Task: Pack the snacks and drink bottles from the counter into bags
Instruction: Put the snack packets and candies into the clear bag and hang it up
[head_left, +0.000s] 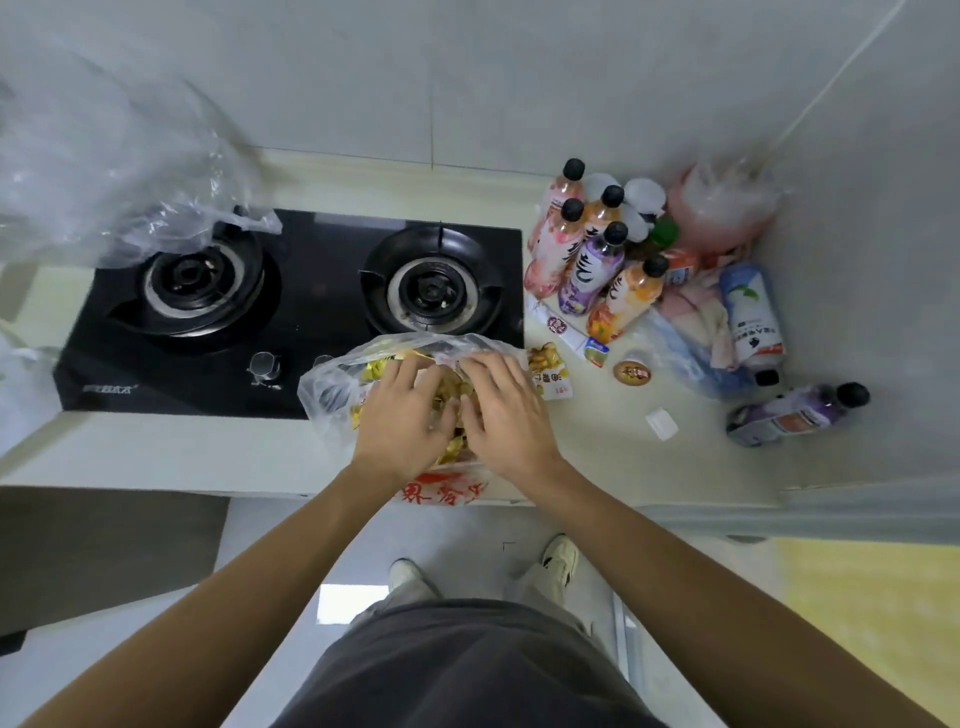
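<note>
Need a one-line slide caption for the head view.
Both hands, left hand and right hand, work snacks into a clear plastic bag beside the stove; drink bottles wait on the counter.

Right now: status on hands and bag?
Both hands, left and right, on clear snack bag at counter edge. Bottles unpacked at right. Nothing blocking.

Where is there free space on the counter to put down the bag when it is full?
Bare counter lies right of the clear bag both hands work in, bordered by the small white packet and the lying purple bottle. Another free strip runs in front of the stove. The back right corner is crowded with standing bottles.
</note>
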